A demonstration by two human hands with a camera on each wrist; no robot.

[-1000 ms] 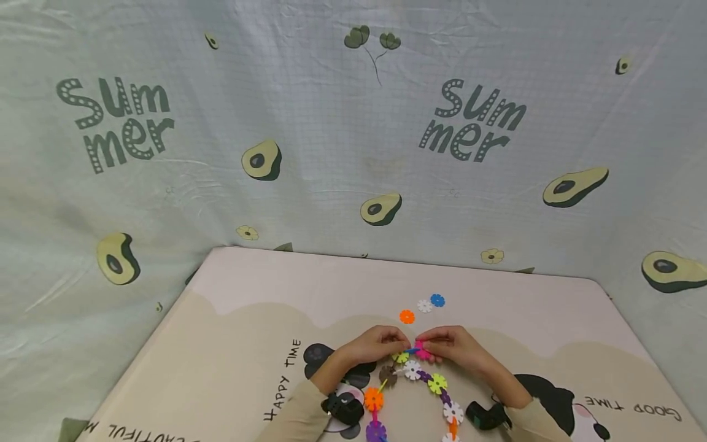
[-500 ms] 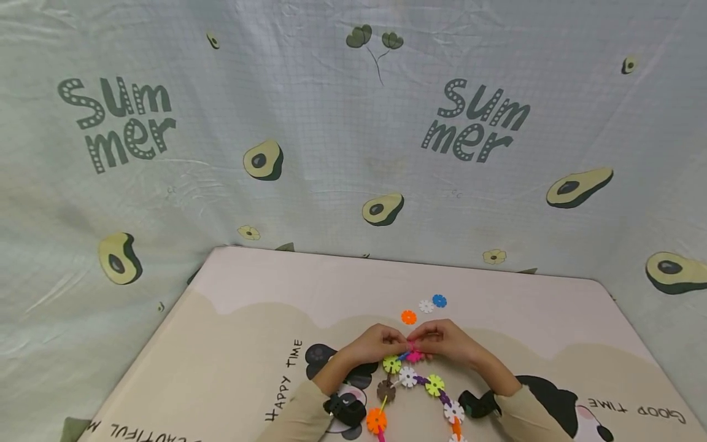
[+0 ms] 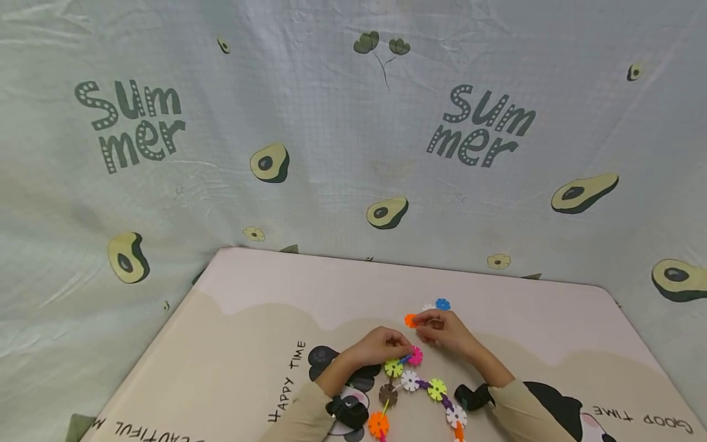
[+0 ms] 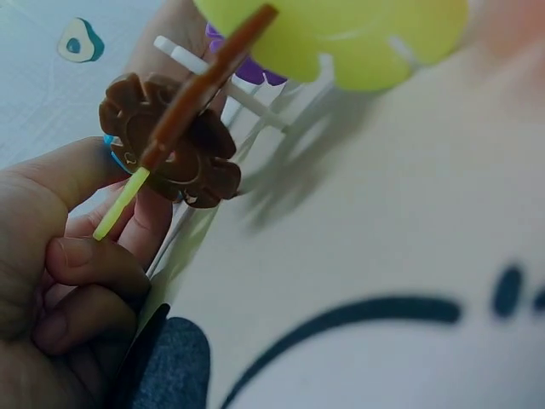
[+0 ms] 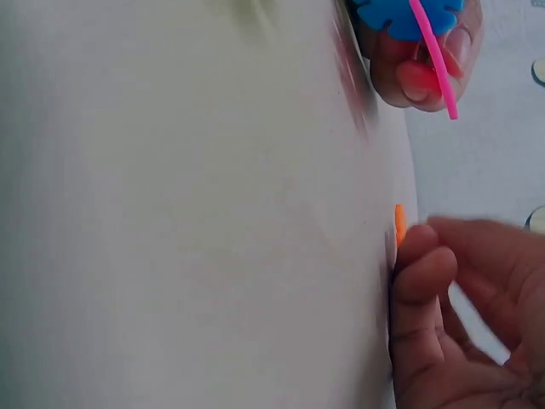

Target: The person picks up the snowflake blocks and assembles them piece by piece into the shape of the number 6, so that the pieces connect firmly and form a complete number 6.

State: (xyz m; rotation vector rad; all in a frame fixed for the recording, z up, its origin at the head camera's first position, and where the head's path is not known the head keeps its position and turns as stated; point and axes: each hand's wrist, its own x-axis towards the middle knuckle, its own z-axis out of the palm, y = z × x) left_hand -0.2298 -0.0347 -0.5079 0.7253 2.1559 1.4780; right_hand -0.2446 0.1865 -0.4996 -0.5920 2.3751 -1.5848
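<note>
A chain of slotted flower-shaped plastic discs curves across the table in the head view. My left hand [image 3: 378, 347] pinches it at the far end, by a blue disc [image 5: 409, 17] slotted into a pink disc [image 3: 416, 355]. Below that hang a yellow-green disc [image 3: 394, 368] and a brown disc [image 3: 388, 395]; the brown one appears large beside my left fingers [image 4: 102, 264] in the left wrist view. My right hand [image 3: 450, 331] is at a loose orange disc [image 3: 410, 320], its fingertips touching or just over the disc's edge. Nothing shows gripped between its thumb and fingers.
A blue disc [image 3: 443, 304] and a partly hidden white disc [image 3: 428, 307] lie beyond my right hand. The chain continues through white [image 3: 456, 417] and orange [image 3: 378, 424] discs toward the bottom edge. A printed curtain [image 3: 331, 123] stands behind the table [image 3: 265, 276].
My right hand has let go of the pink disc and moved away to the loose orange disc. My left hand stays at the chain's end, still pinching it.
</note>
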